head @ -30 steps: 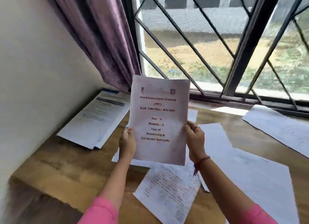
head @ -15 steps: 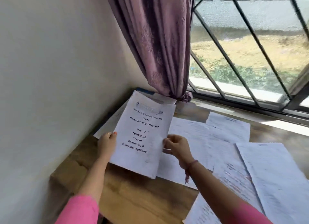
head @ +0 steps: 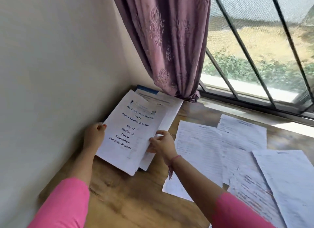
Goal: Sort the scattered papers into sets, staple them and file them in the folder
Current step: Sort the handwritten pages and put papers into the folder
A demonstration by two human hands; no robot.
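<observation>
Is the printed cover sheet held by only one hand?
No, the left hand grips its left edge and the right hand pinches its right edge.

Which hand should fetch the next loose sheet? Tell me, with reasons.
Right hand, probably: the loose sheets lie directly beside it. The left hand grips the cover page against the wall, far from them.

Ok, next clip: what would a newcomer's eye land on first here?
The printed cover sheet headed "Pre Examination Training", held at its side edges by the left hand and right hand near the wall. Behind it hangs a purple curtain; loose papers lie scattered across the wooden table to the right.
</observation>
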